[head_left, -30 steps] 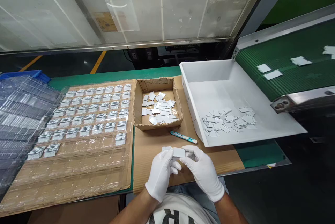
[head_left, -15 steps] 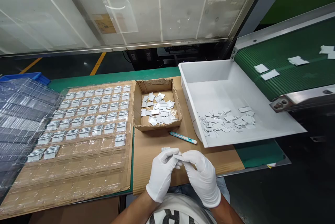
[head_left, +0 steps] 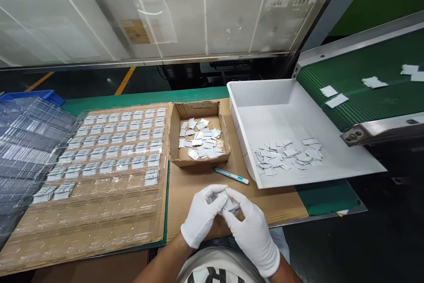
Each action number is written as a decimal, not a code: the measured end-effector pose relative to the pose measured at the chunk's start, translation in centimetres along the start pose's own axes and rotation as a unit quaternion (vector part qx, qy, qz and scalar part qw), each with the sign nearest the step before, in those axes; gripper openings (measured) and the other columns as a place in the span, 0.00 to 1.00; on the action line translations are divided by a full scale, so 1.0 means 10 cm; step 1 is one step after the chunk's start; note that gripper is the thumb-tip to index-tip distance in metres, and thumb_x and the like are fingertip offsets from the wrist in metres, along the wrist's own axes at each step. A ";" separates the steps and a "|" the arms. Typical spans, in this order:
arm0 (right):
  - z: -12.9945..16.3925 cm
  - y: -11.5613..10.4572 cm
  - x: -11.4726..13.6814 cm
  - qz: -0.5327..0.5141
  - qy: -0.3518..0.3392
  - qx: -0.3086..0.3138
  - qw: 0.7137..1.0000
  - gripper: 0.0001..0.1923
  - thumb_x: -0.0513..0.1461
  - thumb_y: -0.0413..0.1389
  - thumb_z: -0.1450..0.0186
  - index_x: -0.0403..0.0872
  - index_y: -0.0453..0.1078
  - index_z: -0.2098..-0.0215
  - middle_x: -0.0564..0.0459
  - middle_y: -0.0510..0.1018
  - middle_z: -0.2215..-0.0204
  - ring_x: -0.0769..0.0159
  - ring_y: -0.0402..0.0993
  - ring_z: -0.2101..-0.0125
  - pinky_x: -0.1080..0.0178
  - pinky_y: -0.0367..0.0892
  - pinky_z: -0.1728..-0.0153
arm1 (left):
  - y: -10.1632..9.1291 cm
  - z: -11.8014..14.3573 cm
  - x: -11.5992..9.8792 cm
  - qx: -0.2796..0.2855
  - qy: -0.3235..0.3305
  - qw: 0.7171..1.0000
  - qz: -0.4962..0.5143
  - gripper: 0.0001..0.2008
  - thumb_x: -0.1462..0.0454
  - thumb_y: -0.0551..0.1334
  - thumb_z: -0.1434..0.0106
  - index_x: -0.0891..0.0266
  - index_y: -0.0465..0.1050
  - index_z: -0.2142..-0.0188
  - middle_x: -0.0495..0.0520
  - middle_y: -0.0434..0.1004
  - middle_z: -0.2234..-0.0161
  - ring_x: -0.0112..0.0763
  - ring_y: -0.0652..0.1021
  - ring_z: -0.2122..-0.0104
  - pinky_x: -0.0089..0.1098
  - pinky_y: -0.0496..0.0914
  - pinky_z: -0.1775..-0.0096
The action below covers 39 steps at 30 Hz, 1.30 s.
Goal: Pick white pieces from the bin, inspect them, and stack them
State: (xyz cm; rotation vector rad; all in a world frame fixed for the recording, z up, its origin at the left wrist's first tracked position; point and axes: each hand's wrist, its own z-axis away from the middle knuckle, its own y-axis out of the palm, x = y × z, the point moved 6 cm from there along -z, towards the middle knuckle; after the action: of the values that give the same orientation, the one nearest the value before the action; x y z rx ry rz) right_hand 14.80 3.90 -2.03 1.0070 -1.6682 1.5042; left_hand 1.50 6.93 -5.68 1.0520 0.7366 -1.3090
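Note:
Both my hands wear white gloves and meet over the brown cardboard sheet [head_left: 195, 181] near the table's front edge. My left hand [head_left: 201, 216] and my right hand [head_left: 249, 230] pinch a small stack of white pads [head_left: 229, 204] between their fingertips; the stack is mostly hidden by the fingers. A clear blister tray [head_left: 99, 172] on the left holds rows of the same pads in its upper pockets, with the lower rows bare. A small cardboard box [head_left: 198, 138] just beyond my hands holds several loose pads.
A teal utility knife [head_left: 231, 175] lies on the cardboard before the box. A white plastic bin [head_left: 285, 111] on the right holds a pile of pads. A green conveyor belt [head_left: 364, 75] carries a few more. Stacked clear trays [head_left: 23, 137] sit far left.
My hands have closed together around the pads, and the flat pad seen between them a second ago is now covered by fingers. The right hand shifted slightly left.

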 end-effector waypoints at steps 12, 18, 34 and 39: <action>-0.01 0.02 -0.02 -0.099 0.145 0.087 0.981 0.16 0.36 0.63 0.44 0.47 0.74 0.57 0.58 0.82 0.73 0.68 0.77 0.72 0.68 0.72 0.66 | 0.06 -0.11 -0.15 0.161 -0.086 0.978 -0.097 0.18 0.65 0.68 0.52 0.65 0.72 0.60 0.43 0.72 0.81 0.25 0.72 0.82 0.26 0.66 0.78; 0.03 -0.05 -0.05 -0.073 0.173 -0.013 0.982 0.16 0.39 0.68 0.50 0.47 0.74 0.64 0.53 0.83 0.71 0.63 0.79 0.72 0.65 0.73 0.69 | 0.06 -0.03 -0.08 0.116 -0.076 0.989 -0.049 0.18 0.50 0.64 0.45 0.65 0.75 0.70 0.45 0.69 0.83 0.21 0.65 0.86 0.24 0.56 0.83; 0.11 0.02 -0.18 -0.043 0.234 -0.055 0.970 0.18 0.39 0.69 0.56 0.48 0.69 0.70 0.54 0.81 0.76 0.61 0.79 0.75 0.64 0.73 0.74 | 0.08 -0.01 -0.01 0.100 -0.097 0.990 -0.016 0.22 0.48 0.67 0.48 0.66 0.76 0.71 0.47 0.71 0.82 0.20 0.64 0.86 0.24 0.57 0.83; 0.11 0.03 -0.20 -0.039 0.233 -0.051 0.970 0.18 0.40 0.70 0.56 0.48 0.69 0.70 0.54 0.82 0.75 0.60 0.80 0.74 0.63 0.73 0.73 | 0.08 -0.02 0.02 0.096 -0.106 0.990 -0.013 0.21 0.48 0.67 0.49 0.67 0.76 0.72 0.47 0.71 0.82 0.20 0.64 0.86 0.24 0.57 0.83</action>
State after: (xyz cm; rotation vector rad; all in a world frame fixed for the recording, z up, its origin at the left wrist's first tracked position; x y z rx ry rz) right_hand 15.47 3.03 -4.01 0.5953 -1.3375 1.4499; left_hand 2.32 6.94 -5.81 1.0377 0.4730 -1.5106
